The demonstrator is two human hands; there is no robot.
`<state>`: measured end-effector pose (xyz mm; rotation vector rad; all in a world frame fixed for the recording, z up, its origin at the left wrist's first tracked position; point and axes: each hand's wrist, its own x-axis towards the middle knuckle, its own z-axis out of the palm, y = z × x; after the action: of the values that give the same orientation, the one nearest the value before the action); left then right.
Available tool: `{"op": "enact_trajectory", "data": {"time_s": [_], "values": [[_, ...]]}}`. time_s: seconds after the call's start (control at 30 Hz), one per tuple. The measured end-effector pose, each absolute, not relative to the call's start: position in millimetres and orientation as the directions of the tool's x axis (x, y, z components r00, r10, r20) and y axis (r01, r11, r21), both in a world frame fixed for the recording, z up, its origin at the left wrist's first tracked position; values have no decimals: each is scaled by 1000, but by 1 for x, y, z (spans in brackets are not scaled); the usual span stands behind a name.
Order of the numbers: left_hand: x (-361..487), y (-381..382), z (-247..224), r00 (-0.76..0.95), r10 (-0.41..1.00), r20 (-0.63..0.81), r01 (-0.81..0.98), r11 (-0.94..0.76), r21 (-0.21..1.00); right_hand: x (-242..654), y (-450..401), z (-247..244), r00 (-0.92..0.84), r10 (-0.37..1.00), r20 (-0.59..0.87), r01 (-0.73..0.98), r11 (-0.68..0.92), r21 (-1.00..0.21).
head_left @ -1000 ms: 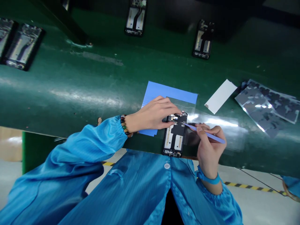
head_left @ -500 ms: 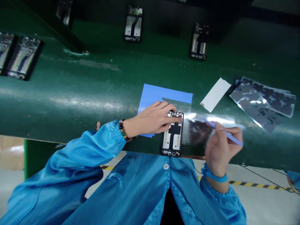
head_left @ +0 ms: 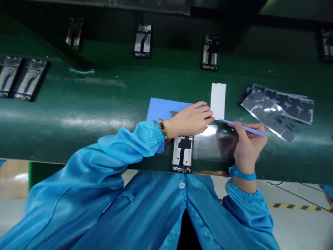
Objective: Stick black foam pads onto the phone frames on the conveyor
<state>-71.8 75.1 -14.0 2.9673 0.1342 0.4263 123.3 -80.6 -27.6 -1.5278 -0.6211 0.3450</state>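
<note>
My left hand (head_left: 194, 119) reaches over the top of an opened phone (head_left: 182, 154), its curled fingers at the lower left edge of a white paper strip (head_left: 218, 99). The thumb is hidden. My right hand (head_left: 247, 142) grips slim purple tweezers (head_left: 255, 131); their tip points left, close to the strip's lower end and my left fingertips. Below the tweezers lies a clear plastic sheet (head_left: 205, 147) with a dark patch. The phone lies flat at the table's front edge, its upper part covered by my left hand. A blue sheet (head_left: 163, 107) lies partly beneath my left hand.
Patterned film sheets (head_left: 279, 107) are piled at the right. More opened phones (head_left: 142, 41) lie at the back of the green table (head_left: 91, 100), with two phones (head_left: 30, 80) at the far left. A dark post (head_left: 73, 57) stands on the table at the left.
My left hand has left the phone's upper part and moved right to the white strip. The strip has turned from slanted to nearly upright. The tweezers have moved up towards its lower end.
</note>
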Motion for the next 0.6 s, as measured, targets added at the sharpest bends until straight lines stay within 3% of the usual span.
{"op": "enact_trajectory", "data": {"time_s": [0.13,0.6], "values": [[-78,65,-13,950,114,291,97,-993,71,122,-87,-26,753,641,150,177,23,-984],[-80,66,-15,944,133,302,118,-991,66,125,-85,-24,730,679,81,146,-39,-989]]}}
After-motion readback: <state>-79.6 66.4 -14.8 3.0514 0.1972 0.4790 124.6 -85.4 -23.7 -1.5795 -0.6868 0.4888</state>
